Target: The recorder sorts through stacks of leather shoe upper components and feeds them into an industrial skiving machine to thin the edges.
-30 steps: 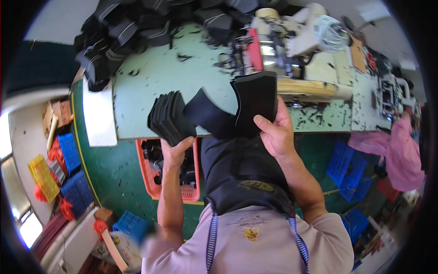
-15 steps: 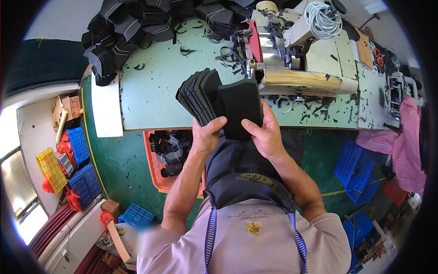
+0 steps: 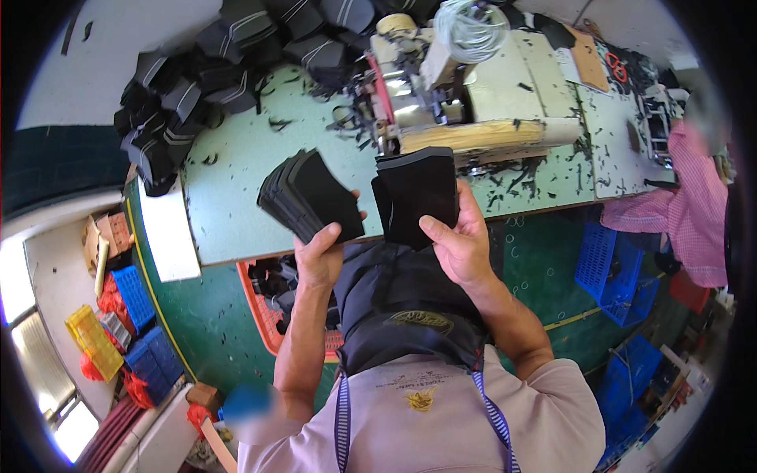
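Note:
My left hand [image 3: 322,251] is closed round a fanned stack of black cut pieces [image 3: 303,193], its thumb across the lower corner. In my right hand [image 3: 459,240] is a second, smaller stack of black pieces [image 3: 418,197], with the thumb pressed on its front face. Both stacks are held up at the near edge of the pale green worktable [image 3: 236,165], with a narrow gap between them. Just beyond the right stack stands a machine [image 3: 473,138] with a pale worn front bar. Most fingers of both hands are hidden behind the pieces.
Many tied black bundles [image 3: 244,24] are heaped along the table's far left. Black scraps litter the tabletop. A coral-red basket [image 3: 256,311] with black pieces stands on the floor below the table. At right, a person in a pink checked garment [image 3: 694,205] is beside blue crates [image 3: 615,264].
The stacks, close together before, have moved apart; the left one is further left. The right hand now holds several pieces with staggered edges. The whole view has shifted and turned slightly.

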`<state>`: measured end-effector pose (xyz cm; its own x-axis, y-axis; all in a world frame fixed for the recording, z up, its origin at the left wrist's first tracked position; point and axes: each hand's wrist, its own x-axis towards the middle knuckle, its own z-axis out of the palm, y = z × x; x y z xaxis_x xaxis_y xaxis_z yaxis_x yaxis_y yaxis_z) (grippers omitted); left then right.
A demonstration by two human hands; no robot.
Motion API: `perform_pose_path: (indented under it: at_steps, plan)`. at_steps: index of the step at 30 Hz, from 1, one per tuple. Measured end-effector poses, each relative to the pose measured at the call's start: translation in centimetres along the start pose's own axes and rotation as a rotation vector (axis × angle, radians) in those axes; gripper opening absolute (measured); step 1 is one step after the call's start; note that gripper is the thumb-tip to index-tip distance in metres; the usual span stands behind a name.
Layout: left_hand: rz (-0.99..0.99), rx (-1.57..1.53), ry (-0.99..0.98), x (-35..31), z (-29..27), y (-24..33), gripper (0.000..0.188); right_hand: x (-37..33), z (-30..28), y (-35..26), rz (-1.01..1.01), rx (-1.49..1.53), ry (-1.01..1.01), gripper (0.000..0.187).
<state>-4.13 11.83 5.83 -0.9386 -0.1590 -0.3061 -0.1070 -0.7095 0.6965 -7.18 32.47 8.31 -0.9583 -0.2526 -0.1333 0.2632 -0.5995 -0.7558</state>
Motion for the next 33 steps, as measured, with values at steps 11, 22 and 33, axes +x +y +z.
perform_pose_path:
  at_steps: [11, 22, 33]
  plan:
    - [-0.008, 0.073, 0.07, -1.0, -2.6, 0.0, 0.067, 2.7, 1.5, -19.0, -0.973, 0.198, 0.276, 0.045]
    - [-0.01, 0.032, -0.039, -0.6, -0.3, 2.0, 0.058, 16.2, -3.9, -13.6, -0.672, -0.507, 0.546, 0.026]
    - [0.055, 0.338, -0.033, -2.9, -4.5, 3.5, 0.069, 4.8, 8.1, 6.3, 0.015, -0.624, -0.326, 0.049]
